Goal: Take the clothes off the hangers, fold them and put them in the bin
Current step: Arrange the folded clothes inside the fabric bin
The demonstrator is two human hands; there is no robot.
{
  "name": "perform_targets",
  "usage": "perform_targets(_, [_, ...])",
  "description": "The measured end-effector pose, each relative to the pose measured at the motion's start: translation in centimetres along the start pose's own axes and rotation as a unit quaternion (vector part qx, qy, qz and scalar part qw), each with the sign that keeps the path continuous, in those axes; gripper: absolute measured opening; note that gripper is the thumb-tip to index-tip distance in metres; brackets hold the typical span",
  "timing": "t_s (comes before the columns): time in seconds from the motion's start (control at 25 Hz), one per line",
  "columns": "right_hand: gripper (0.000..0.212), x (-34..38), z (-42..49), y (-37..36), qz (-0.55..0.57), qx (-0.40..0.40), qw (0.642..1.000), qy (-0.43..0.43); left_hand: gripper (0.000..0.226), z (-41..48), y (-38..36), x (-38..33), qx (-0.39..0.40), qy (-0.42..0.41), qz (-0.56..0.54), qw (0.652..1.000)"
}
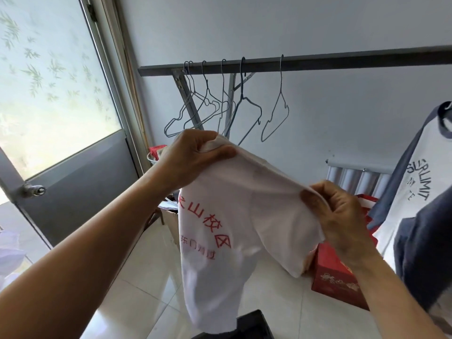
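Left hand (193, 156) and right hand (337, 216) each pinch top edge of white t-shirt (234, 216), held up, hanging. Empty wire hangers (227, 108) on rail (318, 62) behind.

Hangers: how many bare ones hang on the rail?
6 hangers. Five crowd together near the rail's left end; one hangs apart to their right. The grey-sleeved shirt at the right edge may hide another.

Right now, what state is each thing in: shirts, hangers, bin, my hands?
White T-shirt with red print: off its hanger, unfolded, held up.
Left hand: grips its top edge.
Right hand: pinches the same edge.
Thin wire hangers: bare, hooked on grey rail.
Grey-sleeved white shirt: hanging, not yet taken.
Black bin: inside hidden.
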State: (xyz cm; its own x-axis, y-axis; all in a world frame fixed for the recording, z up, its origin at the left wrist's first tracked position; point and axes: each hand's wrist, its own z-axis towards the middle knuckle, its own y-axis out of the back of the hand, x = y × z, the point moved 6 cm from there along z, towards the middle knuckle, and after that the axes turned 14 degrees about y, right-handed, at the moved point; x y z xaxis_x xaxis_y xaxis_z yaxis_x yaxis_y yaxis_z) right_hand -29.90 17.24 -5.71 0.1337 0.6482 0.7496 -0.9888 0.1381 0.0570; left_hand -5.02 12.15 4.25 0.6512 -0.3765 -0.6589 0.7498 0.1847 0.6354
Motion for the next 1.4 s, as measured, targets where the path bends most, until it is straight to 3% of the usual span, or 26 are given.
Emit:
perform_targets(0.12, [0.015, 1.4, 1.5, 1.0, -0.019, 0.011, 0.999, 0.028, 0.026, 0.0, 0.3, -0.1, 0.000, 0.002, -0.026, 1.000])
perform_targets(0.24, [0.018, 1.2, 2.5, 1.9, 0.013, 0.030, 0.999, -0.001, 0.034, -0.1, 0.3, -1.3, 0.029, -0.011, -0.105, 0.994])
perform_targets(0.32, [0.021, 0.7, 3.0, 2.5, 0.007, 0.043, 0.999, -0.021, 0.026, -0.4, 0.2, -2.4, 0.054, -0.022, -0.156, 0.986])
perform_targets(0.48, [0.004, -0.4, 4.3, 3.1, -0.034, 0.060, 0.997, -0.026, 0.060, -0.3, -0.4, -3.9, 0.105, -0.028, -0.155, 0.982])
perform_targets(0.56, [0.010, -1.2, 5.3, 2.9, -0.059, 0.062, 0.996, -0.033, 0.070, -0.2, -0.9, -4.4, 0.148, -0.012, -0.134, 0.980])
perform_targets(0.6, [0.012, -1.6, 5.9, 2.6, -0.077, 0.058, 0.995, -0.035, 0.073, -0.2, -1.3, -4.5, 0.169, 0.003, -0.127, 0.977])
perform_targets(0.72, [0.006, -1.2, 6.6, 0.9, -0.201, 0.004, 0.980, 0.007, 0.047, -0.4, -1.5, -5.0, 0.170, 0.050, -0.157, 0.971])
perform_targets(0.76, [0.003, -0.3, 6.2, 0.3, -0.206, -0.034, 0.977, 0.032, 0.046, -0.3, -1.5, -5.0, 0.156, 0.063, -0.168, 0.971])
perform_targets(0.84, [0.023, 1.5, 4.9, -1.4, -0.122, -0.067, 0.988, 0.065, 0.046, -0.2, -1.3, -4.7, 0.126, 0.083, -0.177, 0.973])
perform_targets(0.92, [0.036, 3.0, 3.2, -4.0, -0.030, 0.014, 0.998, 0.053, 0.044, 0.0, -1.2, -4.3, 0.113, 0.095, -0.189, 0.971])
perform_targets(1.04, [0.035, 3.7, 0.9, -7.2, 0.035, 0.158, 0.987, -0.022, 0.050, 0.1, -1.0, -4.4, 0.116, 0.092, -0.196, 0.969])
perform_targets(1.24, [0.012, 3.1, 0.8, -6.9, 0.020, 0.152, 0.986, -0.065, 0.048, 0.6, -0.8, -4.5, 0.107, 0.051, -0.143, 0.983])
perform_targets(1.4, [0.020, 2.9, 0.7, -6.7, 0.053, 0.183, 0.978, -0.090, 0.037, 2.1, 0.0, -4.6, 0.007, -0.031, 0.119, 0.992])
